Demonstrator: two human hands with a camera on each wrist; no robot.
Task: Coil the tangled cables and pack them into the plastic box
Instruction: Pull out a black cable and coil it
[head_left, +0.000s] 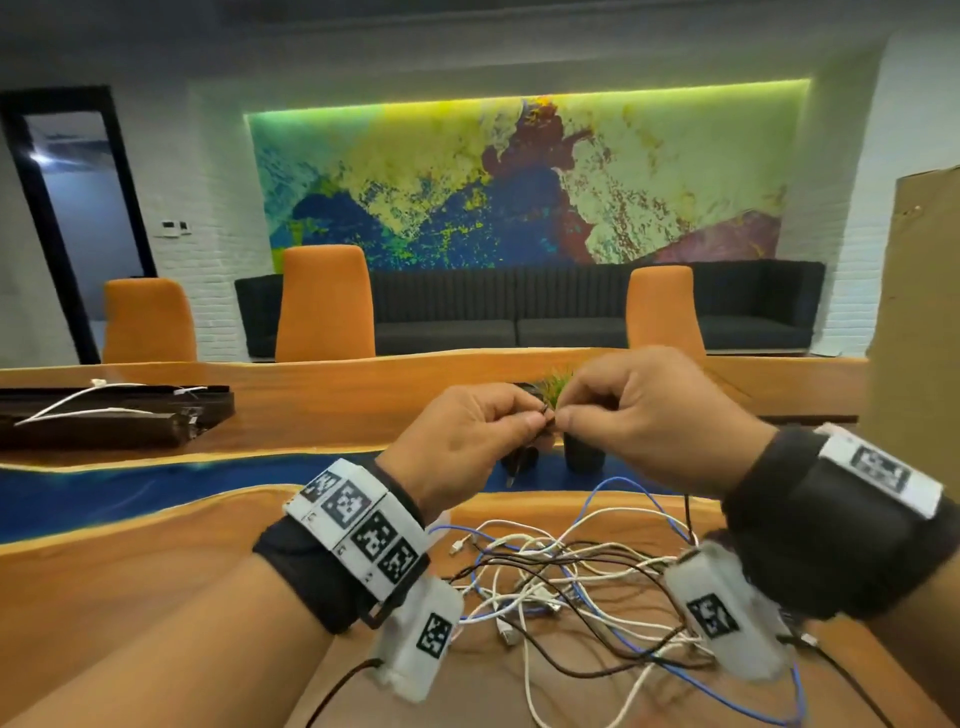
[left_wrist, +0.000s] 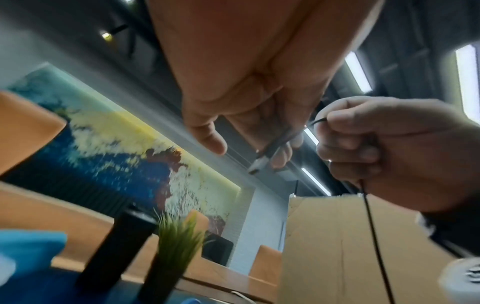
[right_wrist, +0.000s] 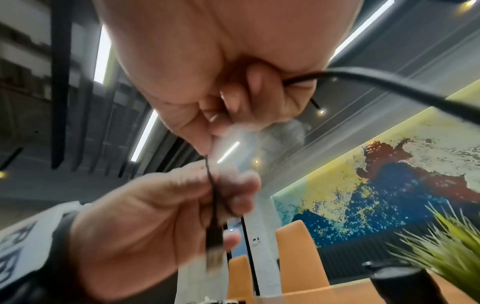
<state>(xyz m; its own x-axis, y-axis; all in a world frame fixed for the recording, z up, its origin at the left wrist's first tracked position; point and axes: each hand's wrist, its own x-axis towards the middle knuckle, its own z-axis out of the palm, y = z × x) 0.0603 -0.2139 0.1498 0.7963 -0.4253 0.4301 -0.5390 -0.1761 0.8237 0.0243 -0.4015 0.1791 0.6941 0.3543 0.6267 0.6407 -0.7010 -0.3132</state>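
Office meeting room, long wooden table (head_left: 156, 561), orange chairs (head_left: 324, 304), sofa (head_left: 519, 312), mural (head_left: 519, 182)

The left hand (left_wrist: 249, 82) holds a thin black cable (left_wrist: 281, 142) with its USB plug (left_wrist: 258, 164) hanging past the fingertips; the right hand (left_wrist: 389, 148) pinches the same cable just beside it.
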